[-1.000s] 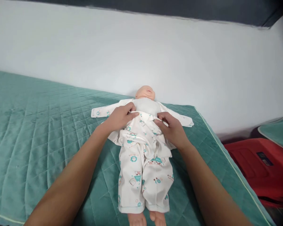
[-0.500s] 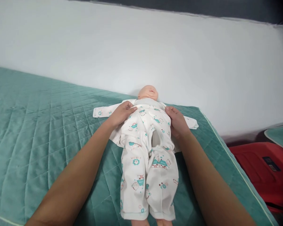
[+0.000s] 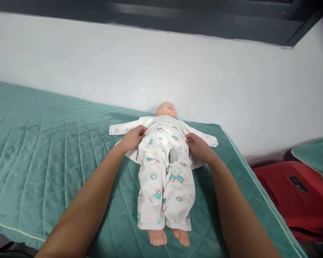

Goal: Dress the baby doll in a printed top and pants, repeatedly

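there lay the doll (image 3: 166,109), trousers (image 3: 160,163) on, dead centre; left hand (image 3: 135,137) at ten o'clock, right hand (image 3: 200,146) at two, both curled narrow, grip impossible to tell: uneven tugging could have twisted those trousers.

Passable at far left, low over the broad green quilted bedcover (image 3: 56,143); narrower at right, inside the bedcover's pale piped edge. Blocked centrally by the pink baby doll in white printed clothes (image 3: 164,172), and beside its waist by the bare left hand (image 3: 134,138) and bare right hand (image 3: 199,146). Closed off behind its head by the flat white wall (image 3: 164,68).
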The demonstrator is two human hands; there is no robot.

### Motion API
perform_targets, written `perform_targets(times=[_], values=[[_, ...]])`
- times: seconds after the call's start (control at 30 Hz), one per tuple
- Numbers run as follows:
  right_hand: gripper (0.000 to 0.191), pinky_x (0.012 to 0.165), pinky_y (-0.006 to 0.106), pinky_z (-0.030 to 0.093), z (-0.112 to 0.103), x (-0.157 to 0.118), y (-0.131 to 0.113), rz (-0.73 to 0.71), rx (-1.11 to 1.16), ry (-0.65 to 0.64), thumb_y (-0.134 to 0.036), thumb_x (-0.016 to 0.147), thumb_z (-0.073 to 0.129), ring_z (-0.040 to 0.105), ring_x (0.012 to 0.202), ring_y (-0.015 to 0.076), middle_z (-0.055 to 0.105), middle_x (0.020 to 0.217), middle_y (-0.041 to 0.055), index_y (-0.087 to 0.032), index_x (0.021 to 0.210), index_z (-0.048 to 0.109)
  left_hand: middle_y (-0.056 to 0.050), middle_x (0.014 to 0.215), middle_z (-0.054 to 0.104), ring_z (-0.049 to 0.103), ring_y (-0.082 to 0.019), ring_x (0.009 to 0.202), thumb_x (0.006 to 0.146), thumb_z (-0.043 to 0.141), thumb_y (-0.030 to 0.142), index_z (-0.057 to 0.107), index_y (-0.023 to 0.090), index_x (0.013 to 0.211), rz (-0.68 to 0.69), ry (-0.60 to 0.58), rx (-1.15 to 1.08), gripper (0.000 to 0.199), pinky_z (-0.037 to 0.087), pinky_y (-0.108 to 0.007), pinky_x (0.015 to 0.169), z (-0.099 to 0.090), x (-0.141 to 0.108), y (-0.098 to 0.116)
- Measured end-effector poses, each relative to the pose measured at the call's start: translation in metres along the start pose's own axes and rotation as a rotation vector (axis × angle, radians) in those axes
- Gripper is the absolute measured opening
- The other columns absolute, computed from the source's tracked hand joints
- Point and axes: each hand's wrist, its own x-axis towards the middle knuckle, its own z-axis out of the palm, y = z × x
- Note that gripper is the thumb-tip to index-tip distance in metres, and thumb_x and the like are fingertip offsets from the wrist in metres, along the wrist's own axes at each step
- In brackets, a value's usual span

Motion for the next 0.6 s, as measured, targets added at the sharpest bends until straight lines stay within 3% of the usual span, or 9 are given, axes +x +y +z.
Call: perform_targets(times=[0.17,0.37,0.47,0.6], values=[[0.015,0.070,0.033,0.042,0.012,0.000,-0.013,0.061,-0.325,0.118,-0.023,0.084,0.049,0.060,0.083,0.0244,0.070,0.092,0.0093,-0.022,0.096,0.057,-0.008,0.101,0.074,0.066,-0.023,0.092,0.086,0.053,0.020,0.065,0.019,0.102,-0.026,0.089,0.295,0.020,0.047,-0.032,0.080,0.010,0.007,0.002],[0.022,0.074,0.033,0.040,0.019,0.007,-0.015,0.069,-0.469,0.145,-0.021,0.086,0.045,0.062,0.091,0.0276,0.072,0.103,0.0153,-0.018,0.098,0.063,-0.015,0.105,0.073,0.067,-0.027,0.096,0.090,0.042,0.016,0.067,0.017,0.108,-0.095,0.104,0.577,0.031,0.047,-0.035,0.082,0.017,0.021,0.006],[0.022,0.073,0.034,0.040,0.017,0.010,-0.012,0.028,-0.459,0.122,-0.019,0.084,0.043,0.061,0.086,0.0263,0.072,0.097,0.0145,-0.018,0.088,0.065,-0.014,0.102,0.074,0.066,-0.027,0.094,0.086,0.046,0.015,0.069,0.017,0.098,-0.075,0.060,0.535,0.026,0.046,-0.033,0.081,0.013,0.023,0.008],[0.017,0.074,0.034,0.044,0.014,0.012,-0.006,0.003,-0.226,0.073,-0.022,0.077,0.053,0.062,0.086,0.0254,0.074,0.092,0.0086,-0.020,0.084,0.068,-0.013,0.101,0.074,0.066,-0.027,0.090,0.076,0.055,0.016,0.069,0.017,0.087,-0.047,-0.047,0.346,0.018,0.045,-0.032,0.077,0.006,0.023,0.011]])
